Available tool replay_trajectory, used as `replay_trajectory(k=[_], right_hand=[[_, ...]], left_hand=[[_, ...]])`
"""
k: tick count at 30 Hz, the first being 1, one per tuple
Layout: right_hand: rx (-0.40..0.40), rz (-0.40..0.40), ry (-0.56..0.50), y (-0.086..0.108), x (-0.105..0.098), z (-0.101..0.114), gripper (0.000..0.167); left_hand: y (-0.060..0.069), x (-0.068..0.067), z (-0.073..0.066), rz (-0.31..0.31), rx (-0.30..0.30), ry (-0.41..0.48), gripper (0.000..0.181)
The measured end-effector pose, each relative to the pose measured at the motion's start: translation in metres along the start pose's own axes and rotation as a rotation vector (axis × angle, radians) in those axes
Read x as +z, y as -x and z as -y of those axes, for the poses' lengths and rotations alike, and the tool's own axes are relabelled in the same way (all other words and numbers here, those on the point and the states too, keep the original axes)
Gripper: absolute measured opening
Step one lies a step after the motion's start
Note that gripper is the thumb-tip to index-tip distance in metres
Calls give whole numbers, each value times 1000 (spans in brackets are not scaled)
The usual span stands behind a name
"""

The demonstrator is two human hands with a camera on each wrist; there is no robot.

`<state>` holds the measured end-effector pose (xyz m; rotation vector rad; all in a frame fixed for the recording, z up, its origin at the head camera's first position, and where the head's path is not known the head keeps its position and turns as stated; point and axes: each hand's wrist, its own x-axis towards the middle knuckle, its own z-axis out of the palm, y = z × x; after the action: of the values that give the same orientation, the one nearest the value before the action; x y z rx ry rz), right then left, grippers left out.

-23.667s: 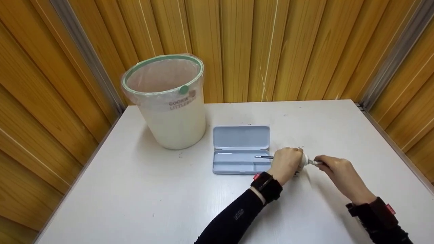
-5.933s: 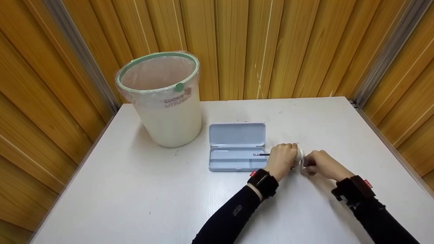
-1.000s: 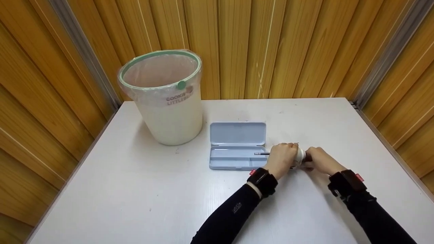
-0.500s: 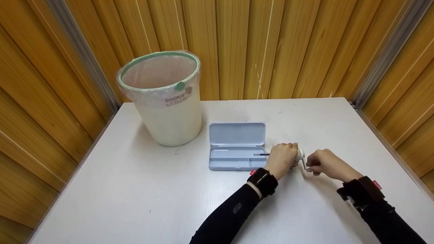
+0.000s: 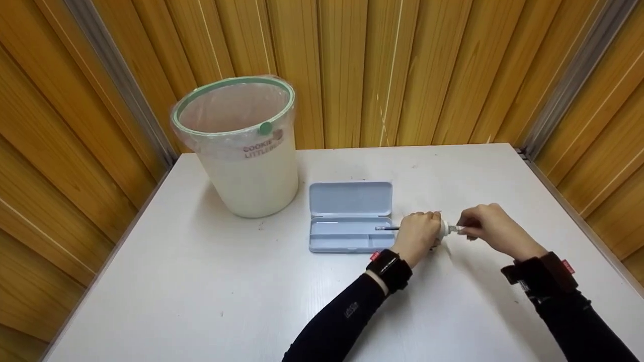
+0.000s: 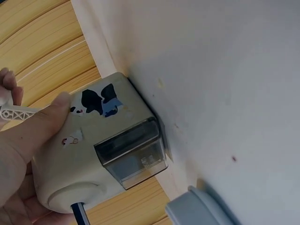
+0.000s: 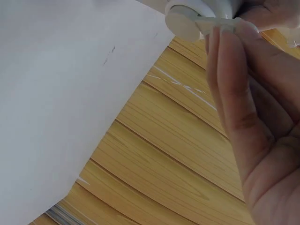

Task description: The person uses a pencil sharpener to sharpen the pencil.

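Note:
My left hand (image 5: pixel 416 237) grips a cream, crank-handled pencil sharpener (image 6: pixel 65 157) with panda stickers and a clear shavings drawer (image 6: pixel 140 161). In the head view the hand hides most of its body. A dark pencil (image 6: pixel 80 214) sits in the sharpener's round opening, its other end reaching over the pencil case in the head view. To the right, my right hand (image 5: pixel 495 231) pinches the knob end of the crank (image 5: pixel 454 229) between thumb and fingers. The crank extends from a round hub, seen close up in the right wrist view.
A light blue pencil case (image 5: pixel 350 249) lies open just left of the sharpener, with divided compartments. Behind it on the left stands a tall cream bin (image 5: pixel 251 186) with a green rim and plastic liner. Wood-look panels (image 5: pixel 342 75) enclose the white table (image 5: pixel 201 291).
My right hand has circled with the crank, from close to the sharpener to low, and now up and rightward. My left hand and the sharpener stay nearly in place.

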<state>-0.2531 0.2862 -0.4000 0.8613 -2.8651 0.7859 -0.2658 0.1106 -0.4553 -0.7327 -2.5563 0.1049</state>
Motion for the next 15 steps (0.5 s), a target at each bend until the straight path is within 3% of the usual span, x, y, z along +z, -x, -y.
replay_trajectory(k=[15], right_hand=[[8,-40,142,-19,-4,9,11]], left_hand=[[0,0,5,20,10,64,48]])
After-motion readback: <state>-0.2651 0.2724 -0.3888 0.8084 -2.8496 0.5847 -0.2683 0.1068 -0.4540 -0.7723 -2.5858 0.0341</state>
